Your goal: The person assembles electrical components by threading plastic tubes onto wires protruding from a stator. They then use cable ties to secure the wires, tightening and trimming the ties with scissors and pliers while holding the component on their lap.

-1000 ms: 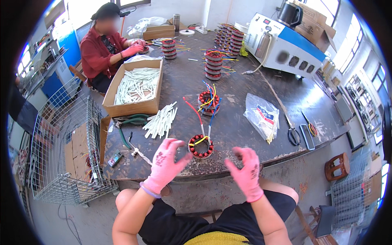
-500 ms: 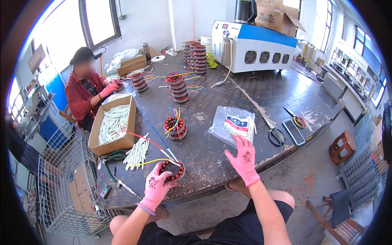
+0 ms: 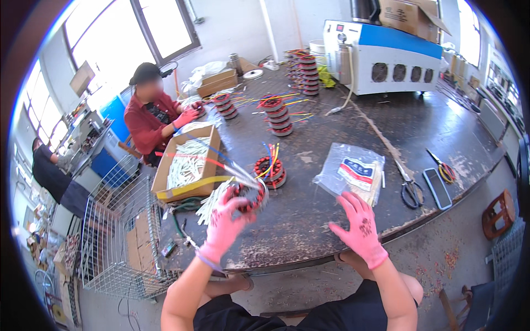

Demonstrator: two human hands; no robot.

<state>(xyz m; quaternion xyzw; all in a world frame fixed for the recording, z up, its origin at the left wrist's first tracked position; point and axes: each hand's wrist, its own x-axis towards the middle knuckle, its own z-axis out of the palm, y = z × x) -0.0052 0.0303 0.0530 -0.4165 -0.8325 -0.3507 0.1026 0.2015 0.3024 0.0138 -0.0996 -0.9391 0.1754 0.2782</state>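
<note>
I watch the left hand (image 3: 225, 225) grip the wire-wound stator (image 3: 257, 202) over the tabletop (image 3: 290, 237), best held by its rim so the sleeved leads (image 3: 243, 175) trail free, while the right hand (image 3: 360, 227), fingers spread and empty, hovers by the clear plastic bag (image 3: 353, 171).

White wall (image 3: 232, 33); dark-framed window (image 3: 160, 25), glaring bright; grey floor (image 3: 408, 265), reddish scraps (image 3: 436, 262) scattered on my right; worn dark tabletop (image 3: 276, 245); brown wooden stool (image 3: 497, 214) at my feed's right edge
</note>
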